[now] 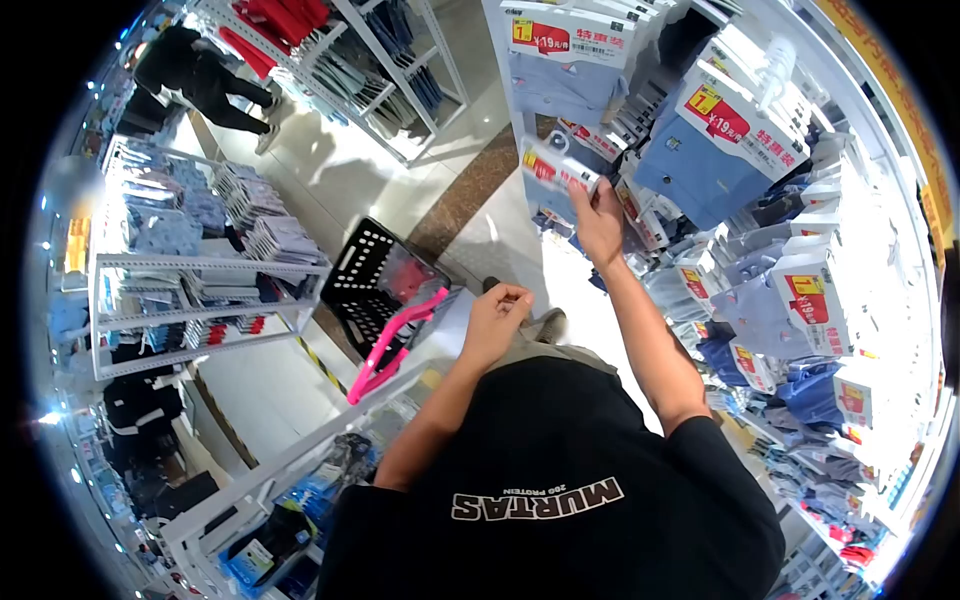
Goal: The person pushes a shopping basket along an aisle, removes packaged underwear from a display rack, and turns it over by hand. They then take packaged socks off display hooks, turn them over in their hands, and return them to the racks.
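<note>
My right hand (601, 228) is closed on the edge of a packaged garment (548, 172), blue with a white header card printed in red. This pack is tilted at the front of the display rack, close to other hanging packs; whether it is still on a hook I cannot tell. In front of my waist, my left hand (494, 322) has its fingers curled in, with nothing visible in them. A black shopping basket (362, 262) with a pink handle (385, 345) stands on the floor to the left, holding a reddish item that is hard to make out.
Packs of blue underwear-like garments (715, 150) with price cards hang on the right rack. To the left is a white shelf unit (215, 262) with folded clothes. A clothing rack (400, 85) stands ahead. Another person (215, 85) in dark clothes is at upper left.
</note>
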`<state>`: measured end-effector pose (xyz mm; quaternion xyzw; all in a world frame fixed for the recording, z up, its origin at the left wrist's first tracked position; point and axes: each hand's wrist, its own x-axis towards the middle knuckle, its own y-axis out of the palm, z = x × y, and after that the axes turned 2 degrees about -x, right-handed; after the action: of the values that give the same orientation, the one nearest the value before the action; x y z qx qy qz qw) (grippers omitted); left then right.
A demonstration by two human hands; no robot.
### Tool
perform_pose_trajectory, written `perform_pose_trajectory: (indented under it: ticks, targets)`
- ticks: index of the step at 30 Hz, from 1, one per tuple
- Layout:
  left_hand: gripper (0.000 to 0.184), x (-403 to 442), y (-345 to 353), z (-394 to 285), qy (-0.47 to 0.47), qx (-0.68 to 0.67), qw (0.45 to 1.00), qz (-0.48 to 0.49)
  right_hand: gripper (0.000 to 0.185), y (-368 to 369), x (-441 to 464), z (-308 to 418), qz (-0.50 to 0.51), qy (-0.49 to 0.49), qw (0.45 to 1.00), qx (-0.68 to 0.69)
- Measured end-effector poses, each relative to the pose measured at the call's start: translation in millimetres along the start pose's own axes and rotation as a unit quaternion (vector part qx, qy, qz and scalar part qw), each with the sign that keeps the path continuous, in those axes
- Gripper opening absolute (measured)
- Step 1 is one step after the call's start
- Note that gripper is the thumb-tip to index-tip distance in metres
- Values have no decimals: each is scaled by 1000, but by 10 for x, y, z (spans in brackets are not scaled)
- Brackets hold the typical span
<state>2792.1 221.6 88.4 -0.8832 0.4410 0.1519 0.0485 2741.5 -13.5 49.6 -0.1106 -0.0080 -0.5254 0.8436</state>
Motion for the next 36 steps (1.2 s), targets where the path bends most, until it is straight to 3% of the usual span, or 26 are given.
perform_pose_trajectory:
  ticks: [3, 5, 6, 9, 10, 12, 13, 14, 15, 17, 18, 19, 21, 22, 23, 24, 27, 30, 36]
  targets:
    - [34, 72, -44, -81, 54, 5, 996, -75, 32, -173, -374, 566, 94, 15, 994, 55]
    - [39, 185, -13, -84, 122, -13, 980, -156, 28, -224, -607, 491, 116, 94, 984, 96]
    - [47, 236, -16, -114, 142, -11, 978, -151, 23, -235, -712, 639, 117, 104, 974, 166]
    - [45, 229, -61, -177, 7, -117, 993, 30, 31, -322, -966, 630, 124, 249, 912, 301]
    - [39, 210, -16, -168, -78, -181, 978, 63, 34, -354, -1015, 573, 110, 253, 913, 299]
    - [36, 206, 123, -90, -93, -198, 973, 73, 42, -410, -1122, 485, 87, 262, 915, 293]
    - [34, 226, 192, -54, -99, -206, 970, 77, 45, -444, -1167, 485, 50, 164, 976, 134]
    - [34, 269, 242, -36, -149, -238, 959, 42, 47, -474, -1216, 496, 11, 60, 998, -32]
    - [34, 324, 293, 24, -136, -222, 965, 24, 49, -500, -1236, 534, -29, -46, 979, -198]
    - [35, 444, 377, 250, -111, -193, 975, -12, 51, -492, -1302, 524, 48, -114, 981, -150]
    - [36, 537, 402, 403, -110, -153, 982, -10, 46, -430, -1382, 614, 136, -59, 984, -97]
    - [36, 636, 431, 532, -146, -164, 976, 3, 37, -344, -1465, 674, 245, -57, 963, -100]
    - [36, 742, 510, 703, -218, -185, 958, 28, 37, -208, -1593, 1081, 437, -80, 894, -50]
    - [38, 693, 623, 647, -209, -225, 951, 44, 40, -98, -1680, 1145, 507, -160, 847, 12]
    - [38, 694, 688, 701, -221, -221, 949, 41, 45, 73, -1824, 1088, 510, -259, 821, 12]
    - [38, 712, 736, 779, -232, -217, 947, 38, 47, 122, -1884, 1172, 539, -243, 805, 52]
    - [40, 663, 857, 965, -239, -224, 944, 45, 46, 375, -1962, 1453, 640, -240, 692, 233]
    - [43, 683, 859, 1081, -223, -201, 952, 65, 43, 453, -2050, 1603, 637, -248, 687, 247]
    - [40, 609, 750, 1061, -242, -267, 933, 11, 33, 294, -1850, 1139, 601, -217, 765, 80]
